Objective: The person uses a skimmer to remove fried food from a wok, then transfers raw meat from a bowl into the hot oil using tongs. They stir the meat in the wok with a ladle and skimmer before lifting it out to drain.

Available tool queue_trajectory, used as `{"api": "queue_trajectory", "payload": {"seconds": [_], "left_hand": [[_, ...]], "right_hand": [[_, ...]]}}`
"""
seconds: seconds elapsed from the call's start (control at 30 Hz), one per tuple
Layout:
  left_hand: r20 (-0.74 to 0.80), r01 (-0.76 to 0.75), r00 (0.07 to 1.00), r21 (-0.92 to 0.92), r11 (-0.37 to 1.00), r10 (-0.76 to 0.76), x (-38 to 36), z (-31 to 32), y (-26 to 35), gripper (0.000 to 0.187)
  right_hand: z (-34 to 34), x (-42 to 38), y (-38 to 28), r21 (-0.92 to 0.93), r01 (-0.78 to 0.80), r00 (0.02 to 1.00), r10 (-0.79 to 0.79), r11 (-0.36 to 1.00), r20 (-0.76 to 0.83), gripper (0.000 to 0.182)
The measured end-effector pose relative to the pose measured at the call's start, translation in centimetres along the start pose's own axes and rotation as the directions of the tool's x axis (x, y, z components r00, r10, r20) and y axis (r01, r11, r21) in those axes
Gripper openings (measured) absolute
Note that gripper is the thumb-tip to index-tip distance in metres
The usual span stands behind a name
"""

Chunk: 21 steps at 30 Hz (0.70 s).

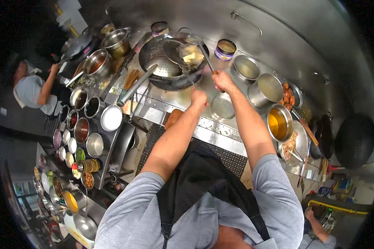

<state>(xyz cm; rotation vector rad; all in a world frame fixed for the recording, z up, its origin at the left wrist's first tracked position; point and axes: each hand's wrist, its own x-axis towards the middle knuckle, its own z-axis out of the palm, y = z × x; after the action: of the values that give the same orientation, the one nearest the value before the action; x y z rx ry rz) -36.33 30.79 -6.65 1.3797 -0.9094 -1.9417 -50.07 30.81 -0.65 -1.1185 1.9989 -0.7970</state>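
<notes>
Both hands reach forward: right hand [222, 81] grips ladle handle [206, 59]; left hand [198, 97] seemingly clasps wire handle [190, 79].

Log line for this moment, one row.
left hand: grips thin tool | right hand: grips ladle handle | ladle: holds yellow food over wok

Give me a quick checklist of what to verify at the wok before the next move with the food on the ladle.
1. Right hand grips the ladle handle: ok.
2. Left hand holds a thin utensil: ok; which utensil, cannot tell.
3. Yellow food sits on the ladle: ok.
4. Ladle is over the wok: ok.
5. Perforated strainer rests in the wok: ok.
6. Burner flame: cannot tell.
</notes>
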Motion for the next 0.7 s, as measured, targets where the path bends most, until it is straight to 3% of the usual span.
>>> {"api": "queue_trajectory", "payload": {"seconds": [0.13,0.23,0.27,0.33,0.37,0.47,0.5,0.57,0.6,0.67,0.7], "left_hand": [[0.017,0.015,1.0,-0.034,0.999,-0.015,0.5,1.5,0.9,0.045],[0.067,0.069,0.996,-0.086,0.994,-0.063,-0.8,2.1,2.5,0.047],[0.092,0.086,0.993,-0.113,0.99,-0.076,-0.9,2.2,2.7,0.053],[0.18,0.144,0.978,-0.194,0.97,-0.109,0.0,2.2,2.5,0.047],[0.27,0.209,0.953,-0.264,0.941,-0.136,0.4,2.1,2.3,0.042],[0.235,0.137,0.97,-0.296,0.945,-0.067,2.3,1.4,1.3,0.036],[0.189,0.096,0.981,-0.342,0.935,-0.032,-1.0,1.2,3.1,0.018],[0.21,0.123,0.977,-0.38,0.917,-0.044,-1.1,0.1,3.6,0.018],[0.232,0.15,0.971,-0.422,0.894,-0.054,-0.9,-0.4,3.8,0.018],[0.227,0.148,0.972,-0.412,0.899,-0.055,-0.2,-1.3,4.0,0.017],[0.26,0.184,0.963,-0.429,0.884,-0.074,0.1,-1.7,4.1,0.039]], "right_hand": [[-0.4,-0.9,1.2,0.088,-0.111,0.99,0.103,0.99,0.096,0.011],[-0.3,-4.3,0.3,0.472,-0.17,0.985,0.129,0.865,0.117,0.01],[-0.2,-5.0,-0.3,0.469,-0.168,0.985,0.128,0.867,0.116,0.01],[0.0,-5.8,-0.9,0.737,-0.21,0.977,0.117,0.642,0.176,0.011],[0.0,-5.9,-0.9,0.778,-0.227,0.973,0.116,0.586,0.197,0.013],[-0.8,-6.1,-0.9,0.839,-0.233,0.972,0.08,0.492,0.223,0.017],[-1.2,-6.6,-1.1,0.84,-0.232,0.972,0.08,0.49,0.221,0.017],[-2.2,-7.5,-1.7,0.721,-0.099,0.991,0.005,0.686,0.131,0.01],[-2.3,-7.6,-1.6,0.722,-0.097,0.991,0.003,0.685,0.131,0.01],[-2.3,-7.9,-1.2,0.591,-0.041,0.998,0.009,0.805,0.058,0.014],[-2.3,-8.2,-1.1,0.592,-0.04,0.998,0.006,0.805,0.059,0.014]]}}
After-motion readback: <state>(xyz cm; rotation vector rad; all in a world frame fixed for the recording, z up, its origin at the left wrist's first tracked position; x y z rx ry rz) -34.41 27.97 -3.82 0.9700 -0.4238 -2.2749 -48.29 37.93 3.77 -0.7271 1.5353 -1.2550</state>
